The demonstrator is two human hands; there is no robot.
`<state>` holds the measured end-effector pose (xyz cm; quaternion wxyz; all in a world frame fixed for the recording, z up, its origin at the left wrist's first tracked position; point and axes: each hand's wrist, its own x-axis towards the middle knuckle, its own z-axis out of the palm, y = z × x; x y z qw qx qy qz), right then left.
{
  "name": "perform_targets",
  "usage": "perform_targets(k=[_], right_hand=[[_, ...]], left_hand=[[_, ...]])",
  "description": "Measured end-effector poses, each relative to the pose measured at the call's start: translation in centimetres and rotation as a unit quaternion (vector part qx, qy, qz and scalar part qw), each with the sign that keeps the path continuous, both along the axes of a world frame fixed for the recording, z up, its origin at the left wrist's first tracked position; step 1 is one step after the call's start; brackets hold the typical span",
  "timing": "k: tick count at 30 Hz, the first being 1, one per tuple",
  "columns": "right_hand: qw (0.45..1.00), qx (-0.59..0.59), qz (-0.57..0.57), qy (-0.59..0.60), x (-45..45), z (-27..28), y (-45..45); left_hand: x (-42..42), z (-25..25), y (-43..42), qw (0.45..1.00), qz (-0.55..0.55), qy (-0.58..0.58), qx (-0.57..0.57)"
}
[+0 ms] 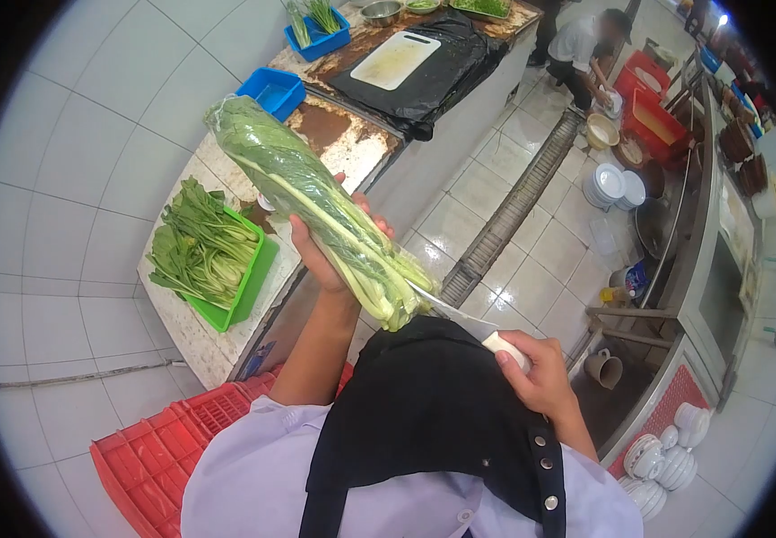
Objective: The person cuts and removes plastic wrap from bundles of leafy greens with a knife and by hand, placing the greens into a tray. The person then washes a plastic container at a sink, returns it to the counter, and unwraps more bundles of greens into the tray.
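Note:
A long bundle of leafy greens (307, 193) wrapped in clear plastic lies tilted across my left hand (327, 255), whose fingers are wrapped round its underside. Its leafy end points up and left, its pale stem ends down and right. My right hand (531, 372) is closed round the white handle of a knife (462, 317). The blade reaches left to the stem ends; whether it touches them or only overlaps in view I cannot tell. To the left, a green basket (258, 278) filled with loose leafy greens (200, 238) stands on the worn counter.
Blue trays (273, 92), a white cutting board (395, 60) on black plastic (460, 67) and a metal bowl (382, 12) are along the counter. Red crates (168, 448) stand below left. A drain channel (514, 211) crosses the tiled floor. A person (578, 54) bends near red tubs.

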<state>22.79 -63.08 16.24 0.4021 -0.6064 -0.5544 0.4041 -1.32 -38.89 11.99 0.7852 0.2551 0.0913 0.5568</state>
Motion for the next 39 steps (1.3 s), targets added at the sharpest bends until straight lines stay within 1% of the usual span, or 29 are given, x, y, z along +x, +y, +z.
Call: perform_targets(k=[10,13,16,19,22,25,29,34,39], right_hand=[[1.000,0.002,-0.007,0.011,-0.5,-0.9,0.4],[1.000,-0.005,-0.007,0.016,-0.5,-0.9,0.5],[0.999,-0.010,-0.008,0.031,-0.7,-1.2,0.6],[0.999,0.024,-0.019,0.026,-1.3,-1.8,0.9],[0.999,0.012,-0.029,0.039,-1.7,-1.5,1.0],[0.997,0.033,-0.056,0.028,-2.2,-1.6,1.2],[0.996,0.058,-0.069,-0.007,-2.5,-1.1,1.9],[0.997,0.040,-0.072,0.000,-3.0,-1.1,2.5],[0.994,0.061,-0.087,-0.022,-3.9,-1.9,3.2]], left_hand=[[1.6,-0.5,-0.9,0.999,-0.009,0.034,0.033],[2.5,0.3,-1.5,0.997,0.020,0.071,0.016],[2.5,-0.4,-1.5,0.998,-0.007,0.056,0.040],[3.2,-0.2,-2.0,0.995,0.006,0.078,0.054],[3.6,-0.6,-2.4,0.995,0.003,0.065,0.079],[3.5,-0.9,-2.6,0.986,-0.030,0.111,0.125],[3.7,0.6,-3.3,0.974,-0.036,0.222,0.034],[3.4,-0.1,-3.0,0.970,-0.043,0.233,0.051],[2.7,-0.5,-2.1,0.970,-0.044,0.231,0.061]])
